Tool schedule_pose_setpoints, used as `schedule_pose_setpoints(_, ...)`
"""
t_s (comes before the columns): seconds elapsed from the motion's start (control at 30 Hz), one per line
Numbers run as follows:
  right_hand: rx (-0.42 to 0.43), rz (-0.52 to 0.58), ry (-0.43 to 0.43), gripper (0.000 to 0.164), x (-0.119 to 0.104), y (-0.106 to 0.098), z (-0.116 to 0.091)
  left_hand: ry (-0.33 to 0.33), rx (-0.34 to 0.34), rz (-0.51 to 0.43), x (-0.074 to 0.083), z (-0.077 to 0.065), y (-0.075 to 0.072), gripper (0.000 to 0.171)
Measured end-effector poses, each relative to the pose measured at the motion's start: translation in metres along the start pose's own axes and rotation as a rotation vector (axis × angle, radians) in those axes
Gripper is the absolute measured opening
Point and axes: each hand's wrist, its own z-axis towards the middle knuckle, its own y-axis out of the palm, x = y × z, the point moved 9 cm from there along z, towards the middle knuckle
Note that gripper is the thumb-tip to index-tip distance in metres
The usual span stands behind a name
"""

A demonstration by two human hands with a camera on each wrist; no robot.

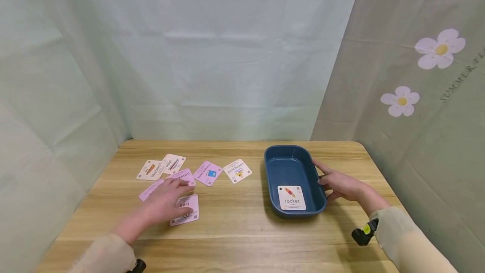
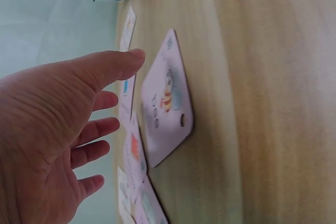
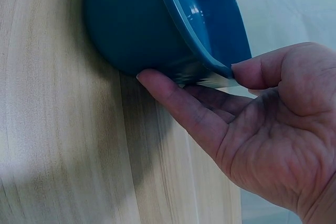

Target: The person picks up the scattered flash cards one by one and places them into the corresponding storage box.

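My left hand [image 1: 164, 201] hovers low over a group of picture cards, its fingers apart and nothing held. Below the thumb lies a pink bee card [image 1: 194, 205], printed with a small bee in the left wrist view. Fingertips overlap a pink notebook card [image 1: 183, 175], and another pink card [image 1: 149, 191] is partly hidden behind the hand. On the right, my right hand [image 1: 342, 185] holds the long side of a blue plastic bin [image 1: 291, 163], thumb at the rim and other fingers against the outer wall. A white rocket card [image 1: 291, 200] lies inside the bin's near end.
Beyond my left hand, a white lifeboat card [image 1: 149, 170] and a ship card [image 1: 175, 163] overlap. A pink Chinese book card [image 1: 207, 173] and a white sailing boat card [image 1: 237, 170] lie toward the bin. Hanging fabric [image 1: 219, 75] encloses the wooden table [image 1: 235, 239].
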Motion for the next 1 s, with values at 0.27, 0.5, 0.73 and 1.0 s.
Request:
schedule_pose_setpoints(0.27, -0.013, 0.003, -0.006, 0.079, 0.000, 0.002, -0.002, -0.004, -0.008, 0.032, 0.001, -0.003, 0.014, 0.072)
schedule_pose_setpoints(0.5, 0.012, 0.005, 0.007, 0.079, 0.002, -0.001, 0.000, 0.009, 0.027, 0.043, 0.004, -0.004, 0.015, 0.073)
schedule_pose_setpoints(0.73, 0.008, 0.009, 0.004, 0.079, 0.001, 0.000, 0.000, -0.005, 0.032, 0.030, 0.003, -0.004, 0.016, 0.074)
schedule_pose_setpoints(1.0, -0.008, 0.013, -0.003, 0.079, 0.000, 0.000, 0.001, -0.026, 0.028, 0.018, 0.003, -0.004, 0.018, 0.076)
